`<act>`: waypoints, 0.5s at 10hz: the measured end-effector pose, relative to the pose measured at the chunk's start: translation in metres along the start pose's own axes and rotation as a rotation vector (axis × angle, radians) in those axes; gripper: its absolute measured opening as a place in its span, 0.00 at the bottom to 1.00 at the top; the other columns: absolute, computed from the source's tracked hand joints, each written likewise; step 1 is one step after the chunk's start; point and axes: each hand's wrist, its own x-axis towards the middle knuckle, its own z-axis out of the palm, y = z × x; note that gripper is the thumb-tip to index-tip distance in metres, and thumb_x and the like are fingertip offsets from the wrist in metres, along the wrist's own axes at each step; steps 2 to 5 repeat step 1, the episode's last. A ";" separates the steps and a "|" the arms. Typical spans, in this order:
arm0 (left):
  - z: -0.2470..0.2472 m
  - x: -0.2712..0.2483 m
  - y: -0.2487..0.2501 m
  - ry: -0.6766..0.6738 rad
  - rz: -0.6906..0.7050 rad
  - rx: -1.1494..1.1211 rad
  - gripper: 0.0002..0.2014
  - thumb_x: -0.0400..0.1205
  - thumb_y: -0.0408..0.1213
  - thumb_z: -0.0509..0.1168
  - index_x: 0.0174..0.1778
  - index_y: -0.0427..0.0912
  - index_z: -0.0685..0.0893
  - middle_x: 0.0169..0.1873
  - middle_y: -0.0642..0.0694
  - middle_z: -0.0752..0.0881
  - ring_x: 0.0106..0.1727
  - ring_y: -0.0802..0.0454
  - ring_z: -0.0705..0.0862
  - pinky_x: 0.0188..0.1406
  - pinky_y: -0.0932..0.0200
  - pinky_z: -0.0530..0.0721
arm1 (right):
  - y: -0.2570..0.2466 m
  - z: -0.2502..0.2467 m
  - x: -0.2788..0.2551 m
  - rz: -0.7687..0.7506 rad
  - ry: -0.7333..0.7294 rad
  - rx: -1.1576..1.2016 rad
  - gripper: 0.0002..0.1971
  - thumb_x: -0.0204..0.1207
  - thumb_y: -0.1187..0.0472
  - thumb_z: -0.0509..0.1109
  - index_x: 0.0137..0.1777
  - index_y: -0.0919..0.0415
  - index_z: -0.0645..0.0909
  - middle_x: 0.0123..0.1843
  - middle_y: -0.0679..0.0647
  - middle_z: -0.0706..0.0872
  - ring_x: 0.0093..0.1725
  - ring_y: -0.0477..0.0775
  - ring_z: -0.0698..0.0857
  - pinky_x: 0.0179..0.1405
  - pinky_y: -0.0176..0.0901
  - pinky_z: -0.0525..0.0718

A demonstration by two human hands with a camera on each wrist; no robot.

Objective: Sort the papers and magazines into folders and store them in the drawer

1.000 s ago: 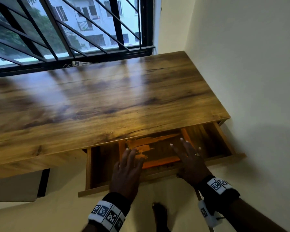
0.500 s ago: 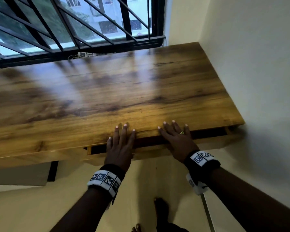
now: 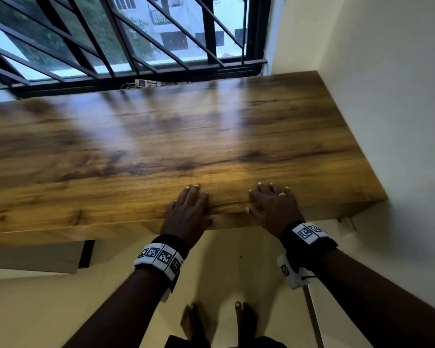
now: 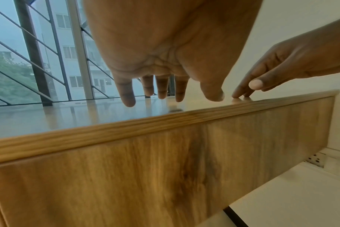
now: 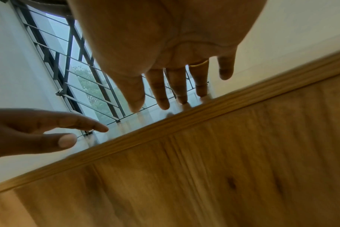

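The wooden drawer (image 3: 230, 221) under the desk (image 3: 161, 146) is pushed fully in; its front (image 4: 165, 169) fills the lower part of both wrist views (image 5: 204, 169). My left hand (image 3: 189, 209) and right hand (image 3: 271, 207) lie side by side over the desk's front edge, fingers straight and spread, holding nothing. In the left wrist view my left hand's fingers (image 4: 126, 95) hover just above the desktop. In the right wrist view my right hand's fingertips (image 5: 182, 99) touch the desk edge. No papers, magazines or folders show; the drawer's inside is hidden.
A barred window (image 3: 136, 38) runs along the desk's far side, with a small socket strip (image 3: 146, 83) on its sill. A cream wall (image 3: 387, 121) closes the right side, with a wall outlet (image 4: 316, 159) below the desk. My bare feet (image 3: 194, 320) stand on the pale floor.
A second ago the drawer stood open with an orange folder inside and both hands over it. The hands pushed it in; now it is closed and they rest at the desk edge.
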 end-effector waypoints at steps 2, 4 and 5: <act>-0.010 0.010 -0.024 0.033 0.007 -0.015 0.31 0.84 0.58 0.58 0.83 0.52 0.63 0.86 0.50 0.57 0.86 0.47 0.54 0.76 0.41 0.69 | -0.025 -0.010 0.017 0.034 0.005 0.014 0.24 0.78 0.39 0.62 0.71 0.46 0.75 0.75 0.51 0.77 0.74 0.57 0.74 0.79 0.65 0.58; -0.010 0.010 -0.024 0.033 0.007 -0.015 0.31 0.84 0.58 0.58 0.83 0.52 0.63 0.86 0.50 0.57 0.86 0.47 0.54 0.76 0.41 0.69 | -0.025 -0.010 0.017 0.034 0.005 0.014 0.24 0.78 0.39 0.62 0.71 0.46 0.75 0.75 0.51 0.77 0.74 0.57 0.74 0.79 0.65 0.58; -0.010 0.010 -0.024 0.033 0.007 -0.015 0.31 0.84 0.58 0.58 0.83 0.52 0.63 0.86 0.50 0.57 0.86 0.47 0.54 0.76 0.41 0.69 | -0.025 -0.010 0.017 0.034 0.005 0.014 0.24 0.78 0.39 0.62 0.71 0.46 0.75 0.75 0.51 0.77 0.74 0.57 0.74 0.79 0.65 0.58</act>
